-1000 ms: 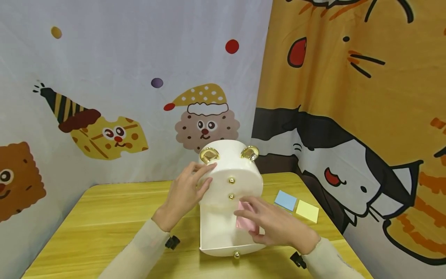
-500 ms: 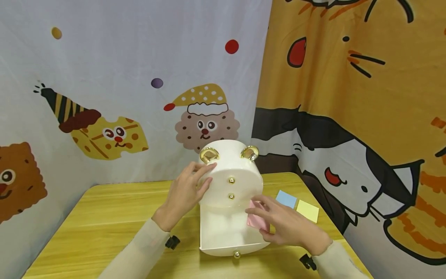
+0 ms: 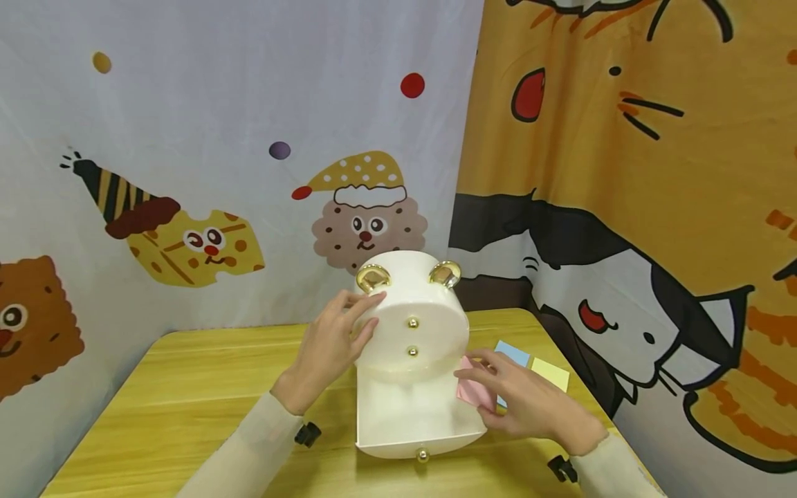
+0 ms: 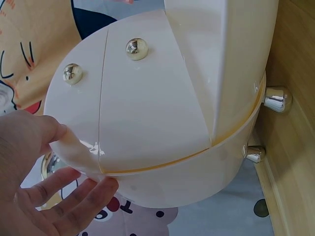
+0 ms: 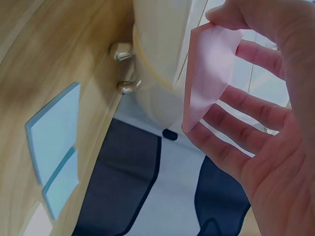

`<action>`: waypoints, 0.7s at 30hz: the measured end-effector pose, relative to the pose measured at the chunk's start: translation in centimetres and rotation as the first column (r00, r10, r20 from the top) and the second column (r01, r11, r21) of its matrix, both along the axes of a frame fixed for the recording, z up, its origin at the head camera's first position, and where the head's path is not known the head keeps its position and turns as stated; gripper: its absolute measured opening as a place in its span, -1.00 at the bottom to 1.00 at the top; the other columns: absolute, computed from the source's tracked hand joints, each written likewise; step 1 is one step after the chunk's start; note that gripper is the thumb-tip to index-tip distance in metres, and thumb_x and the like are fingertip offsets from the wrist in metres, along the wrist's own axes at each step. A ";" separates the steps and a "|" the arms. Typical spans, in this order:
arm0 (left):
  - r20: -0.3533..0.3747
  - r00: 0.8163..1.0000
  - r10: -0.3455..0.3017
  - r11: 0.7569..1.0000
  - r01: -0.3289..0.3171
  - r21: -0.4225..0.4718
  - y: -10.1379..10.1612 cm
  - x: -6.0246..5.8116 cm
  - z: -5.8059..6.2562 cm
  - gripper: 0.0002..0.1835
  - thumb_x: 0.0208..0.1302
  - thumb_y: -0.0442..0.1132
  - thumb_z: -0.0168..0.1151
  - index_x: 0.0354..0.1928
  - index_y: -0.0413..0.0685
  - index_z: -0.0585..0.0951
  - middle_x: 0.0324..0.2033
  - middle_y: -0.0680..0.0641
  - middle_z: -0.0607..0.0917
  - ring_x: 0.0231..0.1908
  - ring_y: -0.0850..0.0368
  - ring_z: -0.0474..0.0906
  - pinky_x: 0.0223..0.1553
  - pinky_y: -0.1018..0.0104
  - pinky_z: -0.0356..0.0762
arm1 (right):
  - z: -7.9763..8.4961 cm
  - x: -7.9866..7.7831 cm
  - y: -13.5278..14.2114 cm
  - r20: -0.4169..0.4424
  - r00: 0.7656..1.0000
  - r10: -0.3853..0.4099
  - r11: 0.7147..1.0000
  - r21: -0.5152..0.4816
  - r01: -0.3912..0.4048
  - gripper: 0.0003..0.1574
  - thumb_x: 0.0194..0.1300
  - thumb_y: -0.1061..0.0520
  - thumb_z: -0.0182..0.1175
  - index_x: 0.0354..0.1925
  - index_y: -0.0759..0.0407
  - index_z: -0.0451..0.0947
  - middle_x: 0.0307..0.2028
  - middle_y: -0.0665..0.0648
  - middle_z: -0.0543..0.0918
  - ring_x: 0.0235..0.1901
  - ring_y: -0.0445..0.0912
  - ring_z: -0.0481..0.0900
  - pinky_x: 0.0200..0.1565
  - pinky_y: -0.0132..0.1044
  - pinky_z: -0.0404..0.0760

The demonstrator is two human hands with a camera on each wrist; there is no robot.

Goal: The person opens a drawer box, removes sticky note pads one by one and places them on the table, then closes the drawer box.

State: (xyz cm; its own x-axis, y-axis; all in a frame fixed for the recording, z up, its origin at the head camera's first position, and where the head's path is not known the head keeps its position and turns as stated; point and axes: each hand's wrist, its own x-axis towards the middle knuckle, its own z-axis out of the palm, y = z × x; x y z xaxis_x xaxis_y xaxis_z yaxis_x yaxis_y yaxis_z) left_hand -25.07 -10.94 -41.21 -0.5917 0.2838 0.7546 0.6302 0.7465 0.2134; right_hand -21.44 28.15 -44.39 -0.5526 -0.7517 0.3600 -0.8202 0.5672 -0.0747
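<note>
A white drawer box with gold ear-shaped trim and gold ball knobs stands on the table. Its bottom drawer is pulled out toward me, and the two drawers above it are closed. My left hand holds the box's upper left edge; in the left wrist view the thumb lies at the front and the fingertips at the side. To the right of the open drawer, my right hand pinches a pink sticky note pad between thumb and fingers. That pad overlaps the drawer's right side in the head view.
Blue sticky note pads lie on the table right of the box, partly behind my right hand in the head view. Beside them is a yellow pad. Cartoon-printed curtains hang behind the wooden table.
My right hand has moved to the right with the pink sticky note pad, from over the open drawer to its right edge. The left hand stays in place on the box.
</note>
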 end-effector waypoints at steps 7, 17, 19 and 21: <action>0.004 1.000 0.010 1.000 -0.010 -0.010 -0.1 -0.1 -0.1 -0.43 0.57 -0.22 0.60 0.55 0.19 0.75 0.07 -0.12 0.76 -0.23 0.08 0.68 -0.44 0.43 0.56 | -0.5 -0.5 1.3 -0.020 0.999 -0.029 1.000 0.012 0.029 -0.05 0.14 0.14 0.81 0.47 -0.06 0.72 0.45 0.27 0.66 0.14 -0.01 0.73 -0.05 -0.34 0.81; 0.024 1.000 0.009 1.000 -0.008 -0.010 0.0 0.1 0.1 -0.43 0.59 -0.17 0.59 0.56 0.21 0.74 0.08 -0.12 0.76 -0.22 0.08 0.68 -0.44 0.43 0.54 | -0.9 -0.8 2.7 -0.052 0.998 -0.043 0.999 0.008 0.044 0.00 0.04 0.21 0.78 0.46 -0.03 0.73 0.41 0.28 0.68 0.17 0.07 0.78 -0.06 -0.31 0.81; 0.024 1.000 0.007 1.000 -0.007 -0.008 0.0 0.1 0.1 -0.43 0.59 -0.18 0.59 0.56 0.21 0.74 0.09 -0.13 0.76 -0.21 0.07 0.69 -0.44 0.43 0.55 | -1.1 -0.8 3.0 -0.052 0.998 -0.047 0.999 0.004 0.048 0.01 0.03 0.22 0.79 0.46 -0.01 0.72 0.42 0.30 0.68 0.19 0.11 0.79 -0.06 -0.32 0.80; 0.020 1.000 0.003 1.000 -0.003 -0.006 0.0 0.1 0.1 -0.43 0.58 -0.18 0.59 0.56 0.21 0.74 0.09 -0.13 0.76 -0.20 0.06 0.70 -0.45 0.43 0.55 | -1.2 -0.8 3.3 -0.037 0.998 -0.053 0.999 0.000 0.053 0.02 0.03 0.23 0.79 0.47 0.00 0.72 0.43 0.31 0.67 0.18 0.12 0.79 -0.07 -0.33 0.80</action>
State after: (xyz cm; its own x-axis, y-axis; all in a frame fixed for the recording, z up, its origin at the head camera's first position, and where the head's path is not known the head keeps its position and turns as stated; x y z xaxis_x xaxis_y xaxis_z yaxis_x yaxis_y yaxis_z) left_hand -24.96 -10.96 -41.08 -0.6078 0.2863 0.7406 0.6236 0.7495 0.2220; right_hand -22.24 31.40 -45.63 -0.5783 -0.7219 0.3801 -0.7910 0.6102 -0.0447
